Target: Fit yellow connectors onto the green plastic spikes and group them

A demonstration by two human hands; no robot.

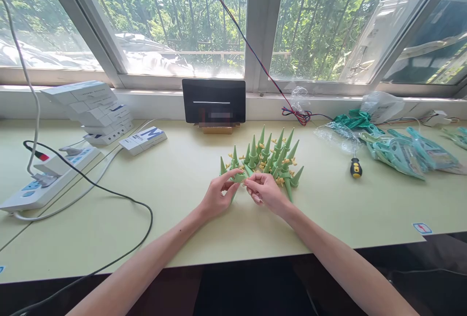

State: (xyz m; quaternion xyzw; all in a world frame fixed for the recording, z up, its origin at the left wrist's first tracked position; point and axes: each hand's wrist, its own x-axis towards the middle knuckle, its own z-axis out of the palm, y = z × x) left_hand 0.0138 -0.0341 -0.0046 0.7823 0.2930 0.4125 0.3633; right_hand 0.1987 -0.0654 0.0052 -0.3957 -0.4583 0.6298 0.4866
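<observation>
My left hand [218, 196] is closed in a pinch around a green plastic piece [239, 178] just above the table. Close beside it, my right hand [268, 192] has its thumb and forefinger pressed together at the right end of that piece; what they grip is too small to make out. Just beyond both hands stands a cluster of green pointed cones [253, 153], most upright, some tilted or lying down. Small yellow pieces [280, 181] sit among and on the cones. My fingers hide part of the held piece.
A tablet [214, 102] stands at the back by the window. On the left are stacked white boxes [97, 107], a power strip [47, 180] and a black cable [120, 193]. To the right lie a screwdriver [356, 168] and teal items in clear bags [396, 153].
</observation>
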